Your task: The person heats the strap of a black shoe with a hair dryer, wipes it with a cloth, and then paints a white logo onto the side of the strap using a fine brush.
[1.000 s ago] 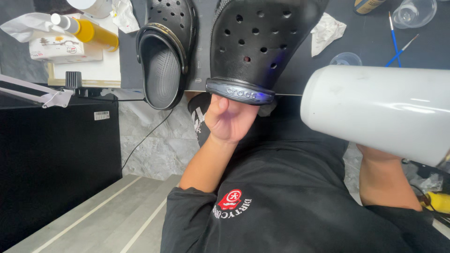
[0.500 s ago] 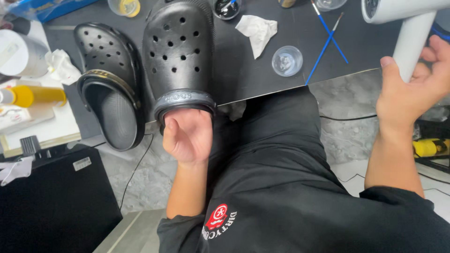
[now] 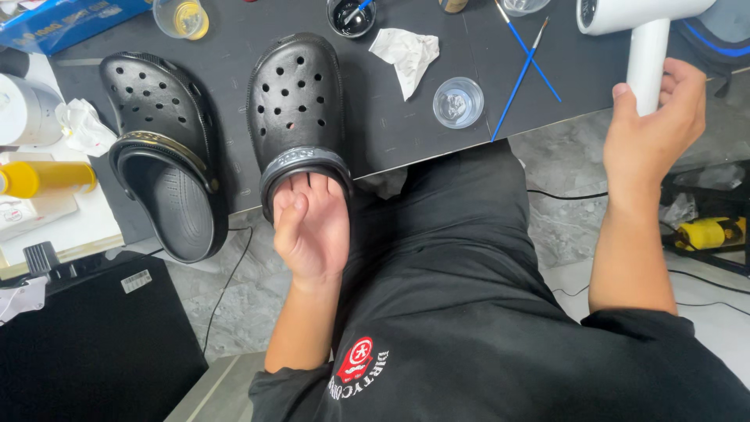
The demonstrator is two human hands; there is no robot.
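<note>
Dryer (image 3: 648, 47) farther up than before (right hand (image 3: 652, 133) now gripping handle)

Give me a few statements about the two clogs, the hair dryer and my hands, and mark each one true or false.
1. The left hand has its fingers inside the heel opening of the black clog. True.
2. The right hand holds a yellow bottle. False: it is around the handle of the white hair dryer.
3. The second clog lies to the left of the held one. True.
4. The two blue brushes stand in a cup. False: they lie flat on the dark table.
</note>
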